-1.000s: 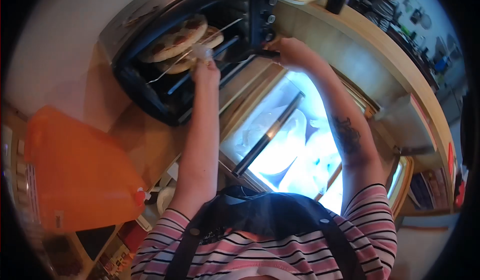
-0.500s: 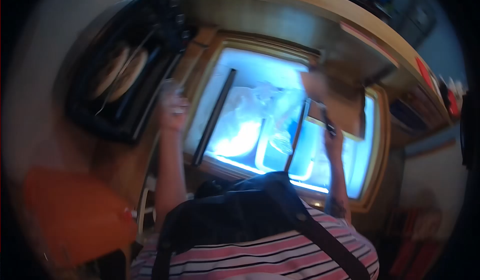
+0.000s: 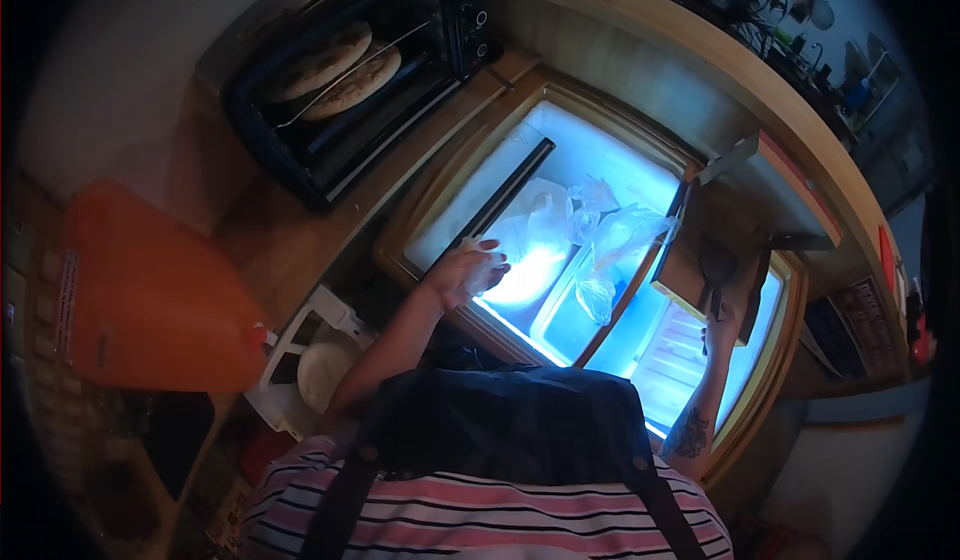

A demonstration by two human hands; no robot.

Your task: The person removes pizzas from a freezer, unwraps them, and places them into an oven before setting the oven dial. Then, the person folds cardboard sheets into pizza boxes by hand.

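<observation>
Black spatula point(image 3: 717, 268) is in our right hand point(image 3: 722, 325), at three o'clock over the brown panel point(image 3: 676, 276). Our left hand point(image 3: 468, 272) has moved from the oven point(image 3: 285, 170) to beside the black bar point(image 3: 512, 188); we can't tell its grip. So neither touches the pizzas point(image 3: 322, 63), eleven o'clock.

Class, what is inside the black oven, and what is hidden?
Inside the oven are two pizzas, one partly covering the other. A metal bar crosses in front. The covered part of the lower pizza cannot be seen, and the back is too dark.
</observation>
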